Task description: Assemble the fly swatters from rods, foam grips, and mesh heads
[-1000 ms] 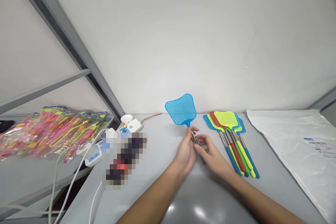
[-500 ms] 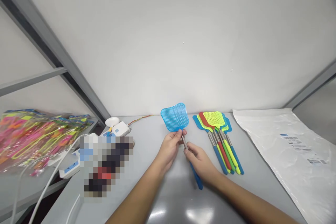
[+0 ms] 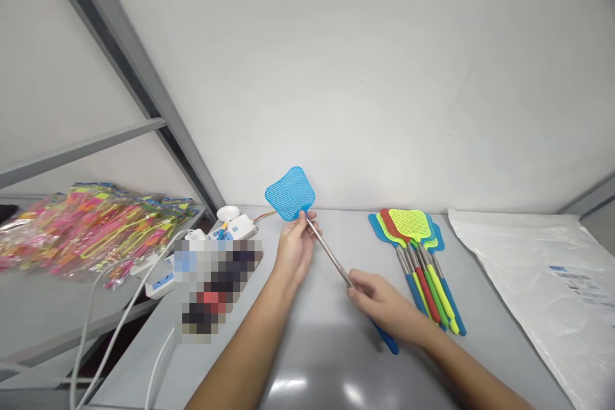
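Observation:
A blue fly swatter (image 3: pixel 290 193) is held between both hands, tilted, its meshed head up and to the left. My left hand (image 3: pixel 295 246) pinches it just below the head, thumb on the base of the mesh. Around the lower end of the metal rod my right hand (image 3: pixel 377 301) is closed, and the blue grip sticks out beneath it. The telescopic rod shows bare and long between the hands. To the right lies a fanned bunch of fly swatters (image 3: pixel 409 224) in yellow, red, blue and green, their handles pointing toward me.
A white plastic mailing bag (image 3: pixel 523 269) with a printed label covers the table's right side. On the left are a white power strip (image 3: pixel 240 228), white cables (image 3: pixel 122 317) and a blurred-out object (image 3: pixel 216 288). Bagged colourful items (image 3: pixel 96 230) lie on a shelf beyond a grey metal frame (image 3: pixel 129 70).
My hands have drawn apart, and the swatter's rod has lengthened between them. The blue head has moved up and left. The view has shifted slightly.

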The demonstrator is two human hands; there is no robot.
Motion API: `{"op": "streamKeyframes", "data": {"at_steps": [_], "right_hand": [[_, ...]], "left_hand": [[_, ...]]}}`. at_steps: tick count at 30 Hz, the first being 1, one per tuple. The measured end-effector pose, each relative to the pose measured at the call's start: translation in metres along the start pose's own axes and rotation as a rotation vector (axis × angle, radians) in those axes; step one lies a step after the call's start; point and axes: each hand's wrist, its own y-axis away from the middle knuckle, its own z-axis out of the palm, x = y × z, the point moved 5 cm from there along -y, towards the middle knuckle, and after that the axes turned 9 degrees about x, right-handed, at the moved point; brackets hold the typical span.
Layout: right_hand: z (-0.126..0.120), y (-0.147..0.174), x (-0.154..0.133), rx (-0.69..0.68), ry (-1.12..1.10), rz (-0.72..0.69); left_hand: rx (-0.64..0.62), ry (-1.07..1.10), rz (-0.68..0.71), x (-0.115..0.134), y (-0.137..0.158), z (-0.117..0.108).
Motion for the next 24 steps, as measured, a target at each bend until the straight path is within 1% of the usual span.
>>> {"op": "streamKeyframes", "data": {"at_steps": [2,5,6,8,12,15,17,19,22,24], "right_hand": [[-0.002,0.003,-0.004,-0.076,-0.003,0.036],[-0.001,0.005,-0.006,-0.153,-0.160,0.159],[0.000,0.005,-0.006,-0.148,-0.228,0.195],[0.001,0.001,-0.006,-0.093,-0.334,0.229],[0.004,-0.006,-0.006,-0.006,-0.448,0.215],[0.005,-0.003,-0.004,0.029,-0.508,0.233],[0.004,0.004,-0.001,0.028,-0.505,0.271],[0.003,0.016,0.001,-0.003,-0.451,0.312],[-0.003,0.036,0.003,-0.054,-0.242,0.321],[-0.012,0.047,0.002,-0.057,-0.071,0.304]], "left_hand": [[0.015,0.031,0.014,0.004,-0.003,-0.002],[-0.018,0.024,-0.025,0.000,0.001,0.001],[-0.041,0.008,-0.049,-0.004,0.005,0.004],[-0.096,-0.035,-0.102,-0.013,0.016,0.010],[-0.207,-0.124,-0.204,-0.035,0.040,0.023],[-0.225,-0.141,-0.195,-0.042,0.046,0.026],[-0.180,-0.105,-0.139,-0.036,0.038,0.023],[-0.102,-0.036,-0.061,-0.020,0.024,0.015],[0.006,0.071,0.054,0.013,0.000,-0.003],[0.046,0.116,0.107,0.033,-0.011,-0.012]]}}
